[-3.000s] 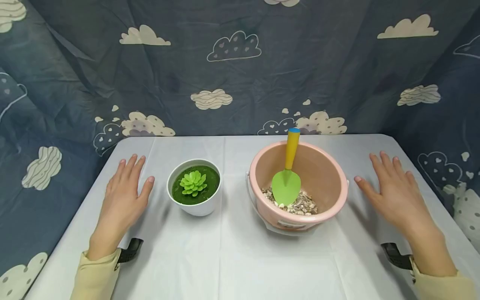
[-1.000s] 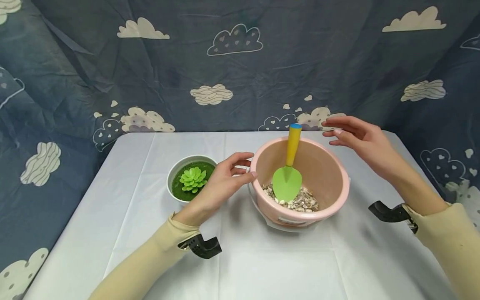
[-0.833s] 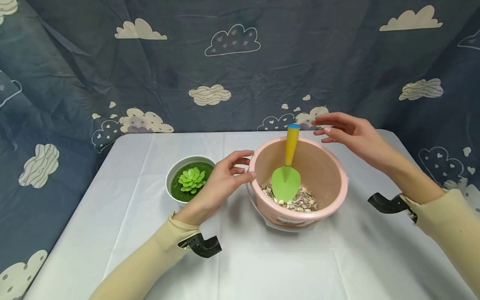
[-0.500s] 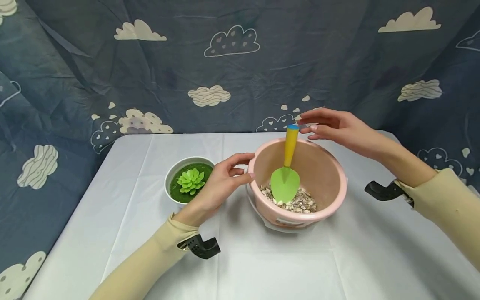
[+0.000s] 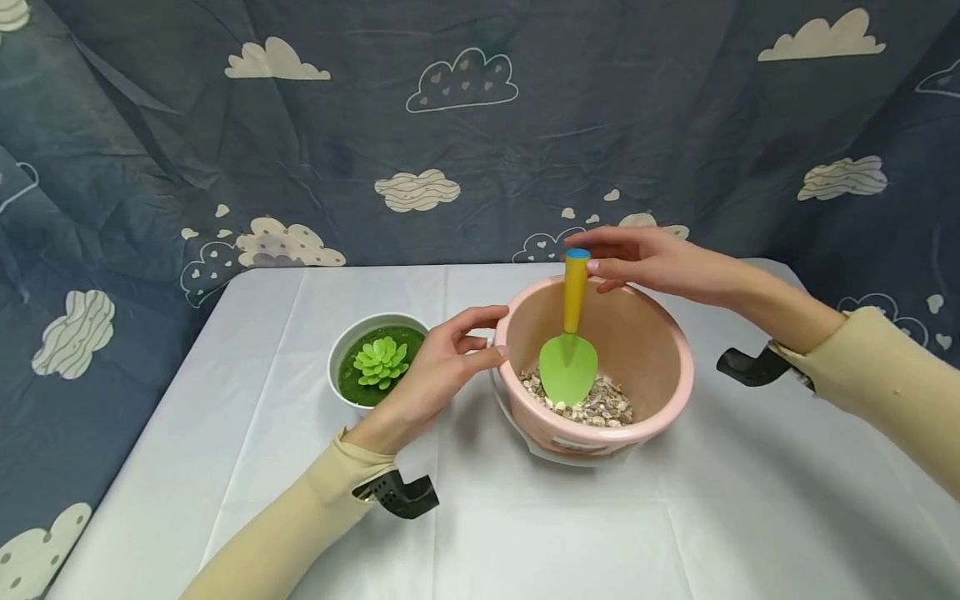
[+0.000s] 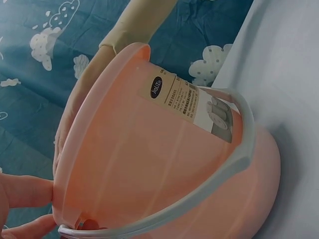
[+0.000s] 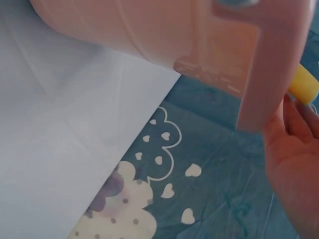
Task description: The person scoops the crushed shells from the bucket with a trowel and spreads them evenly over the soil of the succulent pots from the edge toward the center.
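Observation:
A pink bucket (image 5: 652,358) stands on the table with small pebbles (image 5: 607,406) in its bottom. A toy trowel (image 5: 568,367) with a green blade and a blue-tipped yellow handle leans upright in it, blade on the pebbles. My left hand (image 5: 438,367) holds the bucket's left rim, with thumb and fingers about the edge; the left wrist view shows the thumb (image 6: 27,190) against the rim. Over the far rim, my right hand (image 5: 652,258) has its thumb and fingers around the top of the trowel's handle. Part of that grip is hidden behind the handle.
Left of the bucket, partly behind my left hand, stands a white pot (image 5: 341,375) with a green succulent (image 5: 381,362). The bucket's pale bail handle (image 6: 199,191) hangs down its side. A cloud-patterned dark cloth (image 5: 315,167) hangs behind the white-covered table (image 5: 525,542).
Both hands have come up from the table to the bucket. My left hand has stayed at its rim lately. The right hand moved left onto the trowel's handle, which has tilted slightly left.

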`<state>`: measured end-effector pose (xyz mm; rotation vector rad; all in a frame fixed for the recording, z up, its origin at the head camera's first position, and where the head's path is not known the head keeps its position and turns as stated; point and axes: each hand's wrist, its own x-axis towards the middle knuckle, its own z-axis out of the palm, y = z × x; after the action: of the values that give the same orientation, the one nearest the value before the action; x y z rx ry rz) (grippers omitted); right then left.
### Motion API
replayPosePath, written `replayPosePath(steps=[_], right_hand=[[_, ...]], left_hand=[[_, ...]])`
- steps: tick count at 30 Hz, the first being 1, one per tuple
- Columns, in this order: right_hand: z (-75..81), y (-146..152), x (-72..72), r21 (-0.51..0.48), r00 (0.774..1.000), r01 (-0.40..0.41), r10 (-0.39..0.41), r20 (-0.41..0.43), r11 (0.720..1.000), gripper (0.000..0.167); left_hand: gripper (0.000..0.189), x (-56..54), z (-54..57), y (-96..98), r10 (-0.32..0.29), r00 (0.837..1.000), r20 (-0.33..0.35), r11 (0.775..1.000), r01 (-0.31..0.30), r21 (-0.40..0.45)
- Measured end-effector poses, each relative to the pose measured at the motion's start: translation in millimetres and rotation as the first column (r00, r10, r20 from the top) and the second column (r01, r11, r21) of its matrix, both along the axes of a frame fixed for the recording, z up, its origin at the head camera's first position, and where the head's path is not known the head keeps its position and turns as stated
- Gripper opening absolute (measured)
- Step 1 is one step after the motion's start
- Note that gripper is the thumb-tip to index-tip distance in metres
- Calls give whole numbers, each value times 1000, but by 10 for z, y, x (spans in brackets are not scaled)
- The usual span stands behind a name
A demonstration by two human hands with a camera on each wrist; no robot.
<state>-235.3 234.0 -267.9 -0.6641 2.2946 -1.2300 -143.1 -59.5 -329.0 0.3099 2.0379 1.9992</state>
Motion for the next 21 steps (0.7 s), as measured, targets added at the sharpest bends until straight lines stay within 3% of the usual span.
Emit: replayPosePath(steps=[5,14,21], right_hand=[[-18,-84,-34,47,999,14,-13,-32,999,51],[-58,-83,-23,32,999,27,-25,-43,999,41],[-64,-56,94,-29,989,-22,18,-145,999,36]], left_hand=[[49,-1,-2,0,0,1000,-1,1000,0,5],[48,14,8,-4,9,1000,6,1000,-9,10],[48,11,6,4,3,1000,-1,1000,-3,22]])
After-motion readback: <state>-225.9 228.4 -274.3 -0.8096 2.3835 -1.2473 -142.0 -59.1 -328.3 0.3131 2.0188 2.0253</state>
